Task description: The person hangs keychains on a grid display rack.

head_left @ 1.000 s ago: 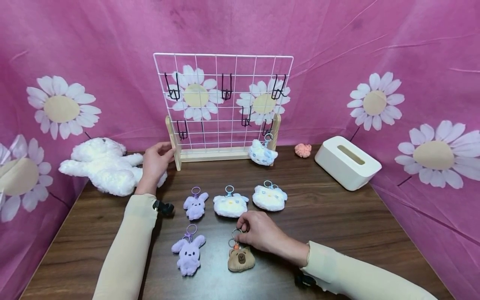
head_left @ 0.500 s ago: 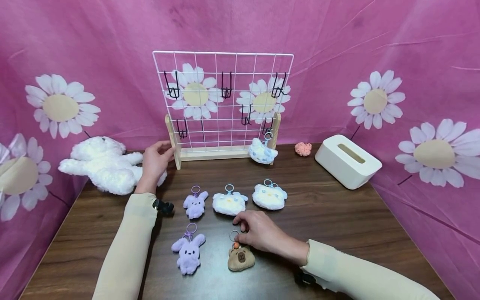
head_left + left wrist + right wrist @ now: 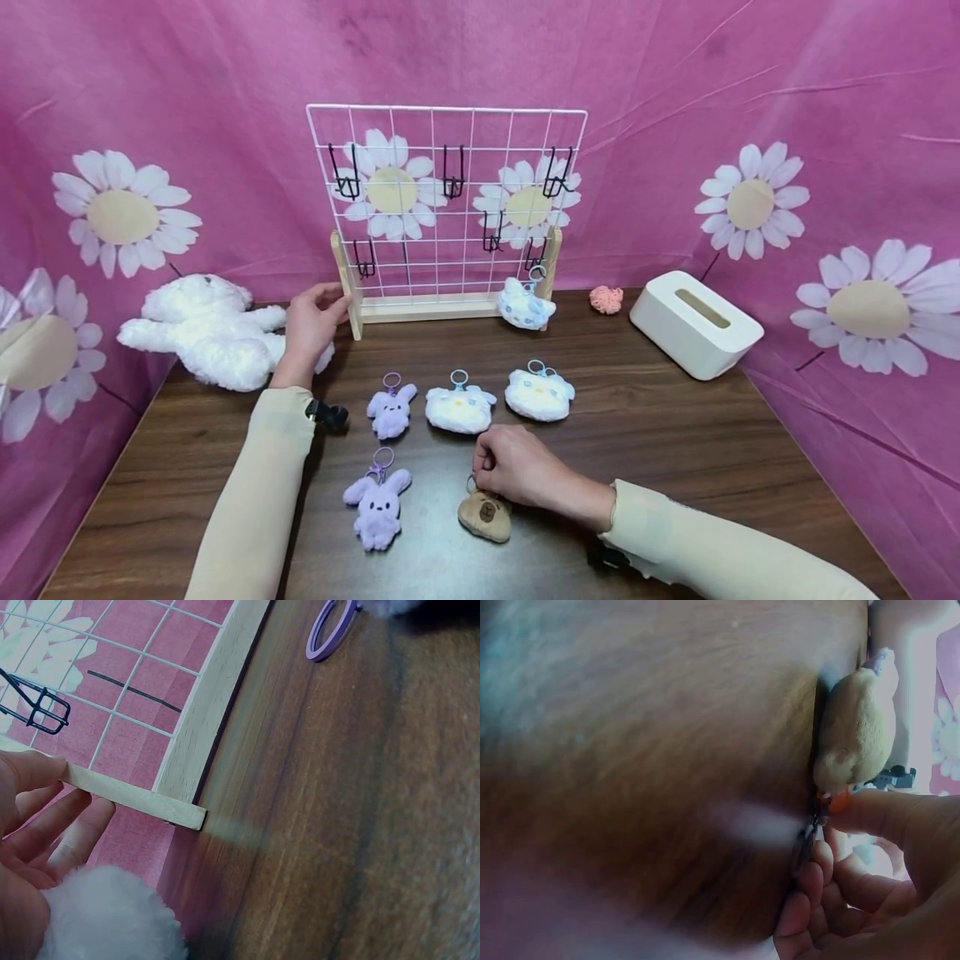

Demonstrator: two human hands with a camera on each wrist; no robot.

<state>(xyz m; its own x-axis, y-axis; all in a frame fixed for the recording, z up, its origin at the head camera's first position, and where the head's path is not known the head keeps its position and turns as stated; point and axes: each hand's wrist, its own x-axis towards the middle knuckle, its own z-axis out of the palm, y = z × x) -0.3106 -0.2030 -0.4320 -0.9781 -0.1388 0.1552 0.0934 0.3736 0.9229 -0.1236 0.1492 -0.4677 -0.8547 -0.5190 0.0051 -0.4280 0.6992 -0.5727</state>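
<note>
My right hand (image 3: pixel 519 467) pinches the metal ring of a brown capybara plush keychain (image 3: pixel 486 517) low over the table. The right wrist view shows the plush (image 3: pixel 859 731) tilted beside the thumb, with an orange bead (image 3: pixel 838 801) at its top. At the back left, my left hand (image 3: pixel 311 323) holds the wooden side post (image 3: pixel 135 796) of a white wire grid rack (image 3: pixel 450 307) between thumb and fingers. Black hooks (image 3: pixel 453 173) hang on the grid. A white-and-blue plush keychain (image 3: pixel 525 305) hangs at its lower right.
Two purple rabbit keychains (image 3: pixel 377 510) lie left of the capybara. Two white plush keychains (image 3: pixel 460 410) lie behind it. A large white plush toy (image 3: pixel 206 333) rests behind my left forearm. At the right stand a white tissue box (image 3: pixel 693 325) and a pink scrunchie (image 3: pixel 606 300).
My right fingers have closed on the ring, and the capybara plush has tipped and shifted slightly right. My left hand stays in place on the rack's post.
</note>
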